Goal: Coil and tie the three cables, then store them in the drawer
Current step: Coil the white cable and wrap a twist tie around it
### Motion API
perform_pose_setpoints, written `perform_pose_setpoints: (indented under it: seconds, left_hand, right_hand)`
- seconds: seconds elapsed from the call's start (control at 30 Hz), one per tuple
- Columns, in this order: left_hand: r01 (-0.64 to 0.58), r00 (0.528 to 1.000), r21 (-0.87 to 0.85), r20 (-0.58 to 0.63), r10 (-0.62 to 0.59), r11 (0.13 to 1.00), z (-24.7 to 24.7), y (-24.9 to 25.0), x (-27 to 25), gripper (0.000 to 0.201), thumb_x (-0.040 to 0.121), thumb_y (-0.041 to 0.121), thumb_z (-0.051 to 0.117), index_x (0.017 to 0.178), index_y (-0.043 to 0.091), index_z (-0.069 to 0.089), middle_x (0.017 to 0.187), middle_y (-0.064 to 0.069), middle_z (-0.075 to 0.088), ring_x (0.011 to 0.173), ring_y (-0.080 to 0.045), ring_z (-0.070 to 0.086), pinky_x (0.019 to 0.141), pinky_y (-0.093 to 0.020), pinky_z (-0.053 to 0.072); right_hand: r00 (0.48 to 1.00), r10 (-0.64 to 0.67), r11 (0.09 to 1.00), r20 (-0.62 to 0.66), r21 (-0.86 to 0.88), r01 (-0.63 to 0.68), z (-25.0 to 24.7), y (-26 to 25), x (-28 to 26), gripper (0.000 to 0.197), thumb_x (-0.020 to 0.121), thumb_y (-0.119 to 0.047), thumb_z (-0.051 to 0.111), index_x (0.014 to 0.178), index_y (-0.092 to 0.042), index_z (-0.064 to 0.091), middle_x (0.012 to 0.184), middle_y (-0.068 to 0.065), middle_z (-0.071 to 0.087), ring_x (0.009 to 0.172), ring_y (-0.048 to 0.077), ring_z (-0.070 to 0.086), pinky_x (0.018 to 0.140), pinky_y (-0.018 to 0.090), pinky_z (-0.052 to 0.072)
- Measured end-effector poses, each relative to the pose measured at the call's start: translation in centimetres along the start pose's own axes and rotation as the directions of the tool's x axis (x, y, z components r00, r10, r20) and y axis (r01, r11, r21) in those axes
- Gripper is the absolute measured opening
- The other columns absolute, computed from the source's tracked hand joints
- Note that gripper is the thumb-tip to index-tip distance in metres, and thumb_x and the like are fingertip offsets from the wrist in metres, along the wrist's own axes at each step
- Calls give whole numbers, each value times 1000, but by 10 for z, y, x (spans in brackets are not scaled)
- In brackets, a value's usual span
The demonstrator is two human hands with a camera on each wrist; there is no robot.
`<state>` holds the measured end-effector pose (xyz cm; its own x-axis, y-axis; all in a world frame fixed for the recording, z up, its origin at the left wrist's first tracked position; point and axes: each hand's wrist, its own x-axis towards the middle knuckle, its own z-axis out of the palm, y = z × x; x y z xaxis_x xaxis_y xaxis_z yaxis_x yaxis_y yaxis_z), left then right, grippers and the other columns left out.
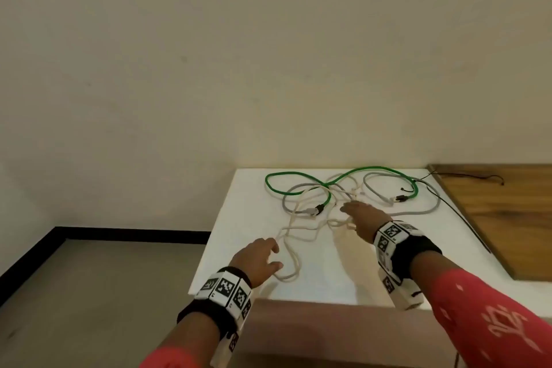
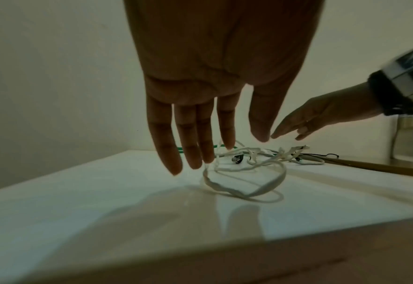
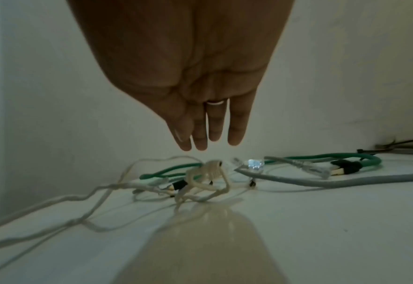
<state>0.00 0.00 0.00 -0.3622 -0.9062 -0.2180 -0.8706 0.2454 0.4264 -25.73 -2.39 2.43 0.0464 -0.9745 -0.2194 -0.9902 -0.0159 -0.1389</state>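
Three cables lie tangled on the white tabletop (image 1: 328,284): a green cable (image 1: 286,173), a grey cable (image 1: 430,208) and a thin white cable (image 1: 297,269). My left hand (image 1: 277,256) hovers with straight fingers just over the near loop of the white cable (image 2: 224,189), holding nothing. My right hand (image 1: 348,215) reaches further in, fingers straight and together, and is also empty. In the right wrist view, my right hand (image 3: 207,147) hangs just above a knotted bunch of the white cable (image 3: 212,169). The green cable (image 3: 321,155) and grey cable (image 3: 346,182) lie behind that bunch.
A wooden surface (image 1: 507,218) adjoins the tabletop on the right, with a thin black wire (image 1: 460,212) running along the seam. The wall stands right behind the cables. Left of the table the floor (image 1: 89,293) drops away. A brown front face (image 1: 328,326) shows under the near edge.
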Motion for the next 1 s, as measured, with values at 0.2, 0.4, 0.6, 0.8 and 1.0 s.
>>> perform_pose_setpoints:
  seconds: [0.2, 0.4, 0.6, 0.8, 1.0]
  left_hand:
    - [-12, 1000, -22, 8, 13, 1000, 5, -12, 0, 33, 89, 33, 52, 118, 17, 48, 122, -4, 52, 108, -19, 54, 92, -30, 42]
    - [-36, 999, -41, -38, 35, 998, 3, -6, -13, 39, 90, 32, 52, 125, 19, 42, 126, -5, 49, 112, -20, 52, 95, -32, 42]
    - [-108, 994, -115, -6, 108, 987, 3, 14, -34, 55, 86, 31, 58, 134, 24, 32, 128, -9, 49, 116, -21, 50, 96, -32, 41]
    - [-163, 987, -76, -13, 162, 984, 7, 38, -43, 30, 90, 31, 52, 117, 18, 55, 117, -10, 59, 105, -23, 57, 88, -31, 42]
    - [-123, 985, -13, 121, 124, 992, 15, 35, -37, 44, 82, 39, 62, 120, 19, 51, 127, -6, 53, 113, -22, 52, 94, -33, 40]
  right_hand:
    - [990, 83, 979, 115, -197, -60, 14, -8, 9, 38, 91, -9, 39, 127, -17, 47, 133, 9, 46, 126, 27, 42, 104, 42, 35]
    - [999, -31, 998, 36, -53, 33, 10, -19, -17, 27, 92, -20, 50, 115, -12, 61, 114, 10, 54, 114, 27, 52, 91, 31, 40]
    - [984, -103, 954, -147, 267, 140, -5, -30, -57, 21, 85, -15, 61, 104, -9, 68, 69, -16, 41, 89, 18, 52, 78, 24, 38]
    - [934, -155, 739, -323, 589, 326, -13, -38, -83, 14, 80, 1, 64, 87, -10, 70, 77, -2, 53, 82, 18, 53, 69, 4, 40]
    - [937, -104, 629, -332, 708, 321, -8, -27, -84, 26, 82, -4, 63, 70, -27, 63, 76, 8, 62, 77, 21, 56, 78, 37, 46]
